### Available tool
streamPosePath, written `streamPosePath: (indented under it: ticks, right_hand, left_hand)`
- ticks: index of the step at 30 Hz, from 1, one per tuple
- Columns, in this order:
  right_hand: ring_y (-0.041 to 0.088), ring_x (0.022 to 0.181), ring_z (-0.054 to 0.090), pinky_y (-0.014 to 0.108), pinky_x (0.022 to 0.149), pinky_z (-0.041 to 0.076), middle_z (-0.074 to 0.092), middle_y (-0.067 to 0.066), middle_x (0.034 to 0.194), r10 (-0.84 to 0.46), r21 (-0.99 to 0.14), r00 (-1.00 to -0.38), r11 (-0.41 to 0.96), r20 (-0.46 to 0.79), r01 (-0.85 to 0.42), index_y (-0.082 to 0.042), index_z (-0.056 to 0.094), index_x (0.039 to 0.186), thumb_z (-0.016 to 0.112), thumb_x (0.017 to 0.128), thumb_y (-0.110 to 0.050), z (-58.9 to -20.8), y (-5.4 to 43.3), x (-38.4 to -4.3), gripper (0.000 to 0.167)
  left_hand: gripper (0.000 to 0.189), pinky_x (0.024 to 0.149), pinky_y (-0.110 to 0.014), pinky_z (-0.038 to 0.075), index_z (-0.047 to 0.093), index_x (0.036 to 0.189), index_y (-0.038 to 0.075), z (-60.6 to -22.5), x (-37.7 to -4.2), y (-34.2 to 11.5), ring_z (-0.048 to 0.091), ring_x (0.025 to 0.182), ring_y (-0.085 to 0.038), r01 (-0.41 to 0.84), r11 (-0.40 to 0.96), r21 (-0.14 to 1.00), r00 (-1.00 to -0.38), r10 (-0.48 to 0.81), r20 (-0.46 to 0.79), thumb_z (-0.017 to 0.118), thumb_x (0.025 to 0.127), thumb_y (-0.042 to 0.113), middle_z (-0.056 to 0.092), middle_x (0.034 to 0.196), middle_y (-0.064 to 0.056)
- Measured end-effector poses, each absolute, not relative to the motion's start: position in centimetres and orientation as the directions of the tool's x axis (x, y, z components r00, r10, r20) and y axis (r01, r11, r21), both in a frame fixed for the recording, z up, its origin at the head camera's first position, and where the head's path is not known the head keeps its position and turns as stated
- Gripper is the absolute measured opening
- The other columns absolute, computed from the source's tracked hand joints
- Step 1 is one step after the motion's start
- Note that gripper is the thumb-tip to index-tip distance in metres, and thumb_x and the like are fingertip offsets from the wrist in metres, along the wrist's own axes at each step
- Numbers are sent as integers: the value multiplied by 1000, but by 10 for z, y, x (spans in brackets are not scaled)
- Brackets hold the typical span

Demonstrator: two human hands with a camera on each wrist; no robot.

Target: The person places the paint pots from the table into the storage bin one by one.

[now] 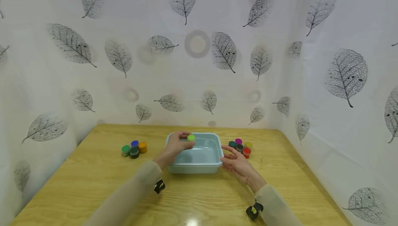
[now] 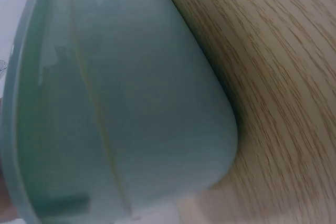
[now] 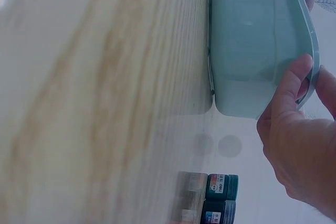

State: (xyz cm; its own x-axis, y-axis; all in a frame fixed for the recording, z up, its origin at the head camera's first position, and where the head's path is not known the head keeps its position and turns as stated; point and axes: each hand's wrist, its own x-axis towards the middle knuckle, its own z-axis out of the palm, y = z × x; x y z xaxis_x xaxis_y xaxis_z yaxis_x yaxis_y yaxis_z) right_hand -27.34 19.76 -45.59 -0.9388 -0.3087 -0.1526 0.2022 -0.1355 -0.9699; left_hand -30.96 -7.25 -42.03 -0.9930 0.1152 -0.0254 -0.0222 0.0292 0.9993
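A light blue plastic basin stands in the middle of the wooden table. Over its left part, my left hand pinches a small paint jar with a light green lid. Only a sliver of that hand shows in the left wrist view, and the jar does not. At the basin's right edge, my right hand holds the rim. In the right wrist view its fingertips lie on either side of the basin rim.
Several paint jars, among them an orange one, stand left of the basin. Another cluster, with a red jar, stands close beyond my right hand. Leaf-printed curtains enclose the table at the back and sides.
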Motion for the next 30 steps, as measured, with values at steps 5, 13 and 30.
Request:
streamPosePath:
  ticks: [5,13,30]
  right_hand:
    - [14,90,67,24,80,59,58,8,113,-316,-967,-937,-150,-148,204,-7,33,150,65,93,-6,-453,197,-274,65]
    - [14,89,66,24,79,59,57,7,112,-317,-967,-936,-150,-152,208,-6,32,150,64,93,-4,-454,197,-276,65]
    - [19,99,65,25,81,58,50,21,130,-317,-961,-932,-153,-174,231,-8,30,153,63,94,-3,-455,194,-275,68]
  left_hand:
    - [41,85,-36,59,60,121,0,-419,-314,-65,68,90,-24,-34,57,998,-990,136,-41,74,82,0,61,117,-20]
    - [39,84,-35,60,61,120,-1,-416,-326,-54,66,89,-23,-45,122,992,-971,229,-72,74,83,2,62,107,-15]
    - [39,83,-37,60,61,119,-4,-427,-342,-39,66,90,-22,-49,230,972,-946,302,-119,74,83,-1,64,107,-15]
